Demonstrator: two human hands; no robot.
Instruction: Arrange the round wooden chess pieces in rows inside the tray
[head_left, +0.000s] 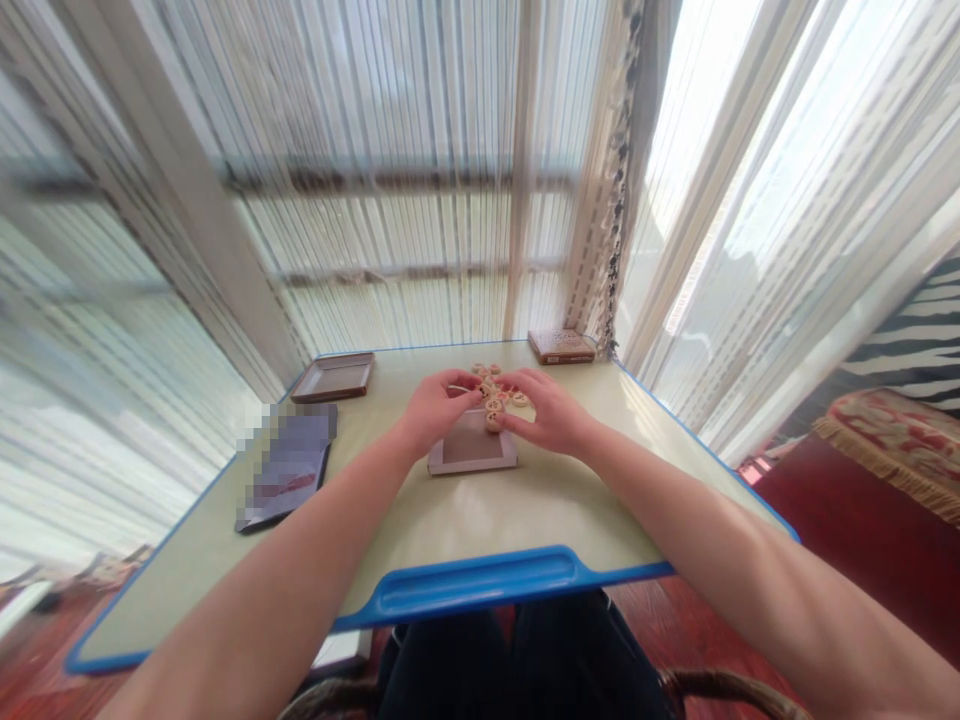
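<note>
Round wooden Chinese chess pieces (493, 408) lie between my two hands, at the far rim of a shallow open box (469, 466) in the middle of the table. My left hand (439, 408) reaches in from the left, its thumb and fingers curled against a piece. From the other side my right hand (547, 408) has its thumb against the nearest pieces, fingers bent over the ones behind. Several more pieces (487, 369) lie loose on the table just beyond my fingertips. My fingers partly hide the group.
An open box half (334, 378) sits at the back left, and a closed flat box (561, 346) at the back right. A dark tablet-like object (289, 470), partly pixelated, lies at left. The table (525, 520) has a blue raised edge; curtains hang behind it.
</note>
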